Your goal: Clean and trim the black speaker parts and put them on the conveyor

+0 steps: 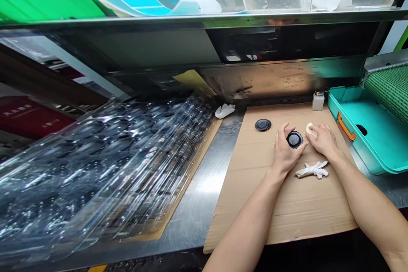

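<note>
My left hand (284,148) is closed around the rim of a round black plastic part (295,140), which looks like a small cap or cover, above the cardboard sheet (248,191). Just to its right, my right hand (324,139) pinches a small whitish pad (310,130); its material I cannot make out. The pad is close beside the black part. A second round black part (263,125) lies on the cardboard, left of my hands. Nearer to me, a crumpled white glove (313,170) rests between my forearms.
Clear plastic trays (127,170) holding dark parts are stacked at left. A teal bin (376,136) with an orange handle stands at right, beside a green conveyor belt (390,89). A small bottle (318,100) stands at the back. A metal shelf (204,22) crosses overhead.
</note>
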The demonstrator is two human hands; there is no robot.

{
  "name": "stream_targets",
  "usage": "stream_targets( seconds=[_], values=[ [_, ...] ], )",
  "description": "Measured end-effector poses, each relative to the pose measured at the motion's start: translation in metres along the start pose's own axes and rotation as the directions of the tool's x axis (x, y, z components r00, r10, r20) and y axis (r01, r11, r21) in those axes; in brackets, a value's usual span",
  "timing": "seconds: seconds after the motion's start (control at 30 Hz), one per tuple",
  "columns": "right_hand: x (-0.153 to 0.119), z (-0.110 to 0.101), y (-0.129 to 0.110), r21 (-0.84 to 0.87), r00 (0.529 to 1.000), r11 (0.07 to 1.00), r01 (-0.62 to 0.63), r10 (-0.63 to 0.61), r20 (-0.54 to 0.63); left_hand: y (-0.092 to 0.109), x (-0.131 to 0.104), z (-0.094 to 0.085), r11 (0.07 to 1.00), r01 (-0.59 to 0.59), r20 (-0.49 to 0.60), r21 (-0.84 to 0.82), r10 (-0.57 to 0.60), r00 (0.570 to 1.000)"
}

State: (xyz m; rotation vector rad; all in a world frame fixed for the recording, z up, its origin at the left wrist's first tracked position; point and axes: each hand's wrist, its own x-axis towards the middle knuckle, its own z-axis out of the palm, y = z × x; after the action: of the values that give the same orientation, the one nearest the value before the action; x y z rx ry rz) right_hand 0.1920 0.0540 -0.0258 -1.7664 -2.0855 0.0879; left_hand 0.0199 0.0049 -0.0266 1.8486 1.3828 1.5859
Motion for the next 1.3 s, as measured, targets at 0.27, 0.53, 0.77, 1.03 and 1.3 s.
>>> stream_targets(
  seconds=[0.27, 0.53, 0.77, 1.03, 1.3],
  values=[
    [0.0, -0.002, -0.003, -0.002, 1.0, 1.0, -0.003, 0.003, 0.004, -0.005, -0.001, 0.0, 0.998, 0.036, 0.082, 0.057, -0.041, 0.996],
    [-0.001, -0.004, -0.003, -0.009, 1.0, 1.0, -0.001, 0.001, 0.014, -0.032, 0.007, -0.002, 0.875, 0.095, 0.171, 0.475, -0.198, 0.965],
    [-0.001, 0.007, -0.002, 0.043, 0.999, 0.998, -0.041, 0.041, 0.001, -0.024, -0.012, -0.033, 0.861, -0.155, 0.546, 0.484, -0.159, 0.822],
    [-0.003, 0.017, -0.014, 0.171, 0.995, 0.98, -0.099, 0.103, -0.017, -0.075, -0.038, -0.146, 0.764, -0.332, 0.607, 0.554, -0.098, 0.789],
    [-0.005, 0.019, -0.02, 0.281, 0.993, 0.955, -0.099, 0.111, -0.029, 0.111, 0.122, 0.061, 0.771, -0.587, 0.569, 0.246, 0.375, 0.732]
  ],
)
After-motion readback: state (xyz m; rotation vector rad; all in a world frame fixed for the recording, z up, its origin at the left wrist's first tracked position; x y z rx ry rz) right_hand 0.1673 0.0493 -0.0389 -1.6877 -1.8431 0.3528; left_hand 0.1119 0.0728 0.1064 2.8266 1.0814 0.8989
